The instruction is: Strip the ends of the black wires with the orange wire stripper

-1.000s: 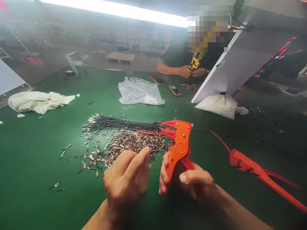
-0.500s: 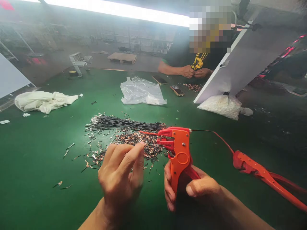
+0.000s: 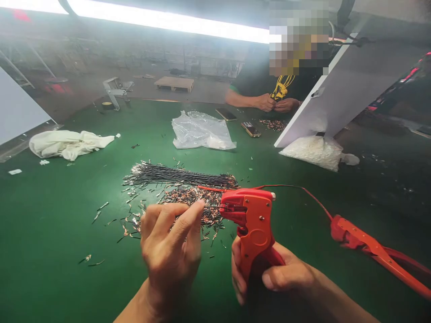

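My right hand (image 3: pixel 283 269) is wrapped round the handles of an orange and red wire stripper (image 3: pixel 259 224), held upright with its jaws facing left. Between thumb and fingertips my left hand (image 3: pixel 171 242) pinches a thin black wire (image 3: pixel 212 206). The wire's right end lies in the stripper's jaws. Behind the tool, a bundle of black wires (image 3: pixel 182 174) with bared, silvery left ends rests on the green table (image 3: pixel 111 287). A pile of short wire scraps (image 3: pixel 188 195), black and copper-coloured, spreads in front of the bundle, partly hidden by my left hand.
A second orange-red tool (image 3: pixel 373 246) lies at right. Further back are a clear plastic bag (image 3: pixel 204 130), two phones (image 3: pixel 226 114), a white cloth (image 3: pixel 70 143) and a tied bag of white pieces (image 3: pixel 313 150) by a slanted panel (image 3: pixel 336 94). Across the table, another person's hands (image 3: pixel 276 104) hold a yellow-black tool.
The stripper has dropped slightly, and its jaws now meet the black wire's end, closing around it. My left hand keeps its pinch. The whole view has shifted a little.
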`<action>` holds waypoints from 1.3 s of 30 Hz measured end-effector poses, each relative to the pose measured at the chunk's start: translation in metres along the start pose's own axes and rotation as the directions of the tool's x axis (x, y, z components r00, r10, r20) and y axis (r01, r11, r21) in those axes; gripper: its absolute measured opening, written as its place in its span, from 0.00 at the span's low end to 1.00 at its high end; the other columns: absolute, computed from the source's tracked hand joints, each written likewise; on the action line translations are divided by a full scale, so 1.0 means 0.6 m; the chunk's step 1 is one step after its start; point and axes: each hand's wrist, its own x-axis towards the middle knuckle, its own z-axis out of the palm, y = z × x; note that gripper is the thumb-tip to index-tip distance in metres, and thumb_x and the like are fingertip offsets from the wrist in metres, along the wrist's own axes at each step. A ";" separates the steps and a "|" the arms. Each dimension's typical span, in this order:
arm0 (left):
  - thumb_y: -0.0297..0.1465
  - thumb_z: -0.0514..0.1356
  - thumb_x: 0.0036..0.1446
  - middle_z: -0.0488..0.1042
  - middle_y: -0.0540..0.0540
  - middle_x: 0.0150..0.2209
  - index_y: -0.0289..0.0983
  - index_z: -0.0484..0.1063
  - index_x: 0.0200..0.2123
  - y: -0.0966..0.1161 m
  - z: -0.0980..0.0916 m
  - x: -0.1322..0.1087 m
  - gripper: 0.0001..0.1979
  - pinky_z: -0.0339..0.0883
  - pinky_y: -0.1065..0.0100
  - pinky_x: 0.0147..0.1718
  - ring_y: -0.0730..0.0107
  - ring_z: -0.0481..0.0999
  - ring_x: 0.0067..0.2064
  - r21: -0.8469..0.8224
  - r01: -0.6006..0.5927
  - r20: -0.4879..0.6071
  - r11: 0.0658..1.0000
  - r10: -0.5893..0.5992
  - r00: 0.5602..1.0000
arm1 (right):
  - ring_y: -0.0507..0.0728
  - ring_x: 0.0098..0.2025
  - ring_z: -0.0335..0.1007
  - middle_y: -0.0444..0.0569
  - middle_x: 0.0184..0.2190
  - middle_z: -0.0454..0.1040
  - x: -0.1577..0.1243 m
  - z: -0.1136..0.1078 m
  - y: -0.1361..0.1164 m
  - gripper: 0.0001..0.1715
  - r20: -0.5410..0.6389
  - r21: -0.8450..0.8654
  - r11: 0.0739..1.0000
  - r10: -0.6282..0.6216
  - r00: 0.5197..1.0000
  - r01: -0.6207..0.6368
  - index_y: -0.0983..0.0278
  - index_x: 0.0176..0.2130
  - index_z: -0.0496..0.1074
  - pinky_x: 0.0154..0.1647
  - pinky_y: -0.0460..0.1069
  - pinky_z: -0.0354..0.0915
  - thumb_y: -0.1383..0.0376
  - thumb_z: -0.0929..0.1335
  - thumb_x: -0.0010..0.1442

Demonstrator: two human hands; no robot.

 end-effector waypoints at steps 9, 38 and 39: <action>0.19 0.63 0.55 0.75 0.48 0.30 0.39 0.74 0.41 0.001 0.001 0.004 0.12 0.59 0.64 0.34 0.69 0.66 0.32 0.032 0.000 -0.022 0.999 0.000 1.000 | 0.59 0.35 0.72 0.53 0.33 0.73 0.001 -0.001 0.000 0.22 0.020 -0.019 1.000 0.002 1.000 -0.001 0.71 0.43 0.68 0.37 0.53 0.64 0.63 0.71 0.50; 0.22 0.62 0.58 0.77 0.47 0.31 0.34 0.74 0.41 -0.002 0.005 -0.004 0.08 0.54 0.65 0.35 0.67 0.65 0.33 0.031 -0.087 0.119 0.996 0.083 0.989 | 0.47 0.19 0.59 0.43 0.23 0.63 -0.003 0.007 0.018 0.12 -0.064 0.108 0.993 -0.030 0.997 0.037 0.67 0.36 0.66 0.20 0.43 0.61 0.60 0.68 0.59; 0.21 0.61 0.59 0.76 0.47 0.30 0.34 0.73 0.42 -0.002 0.006 -0.004 0.08 0.54 0.65 0.35 0.67 0.65 0.33 0.021 -0.079 0.128 0.997 0.075 0.989 | 0.47 0.19 0.58 0.42 0.23 0.63 -0.003 0.010 0.019 0.12 -0.082 0.130 0.991 -0.032 0.996 0.042 0.67 0.35 0.66 0.20 0.43 0.61 0.60 0.68 0.59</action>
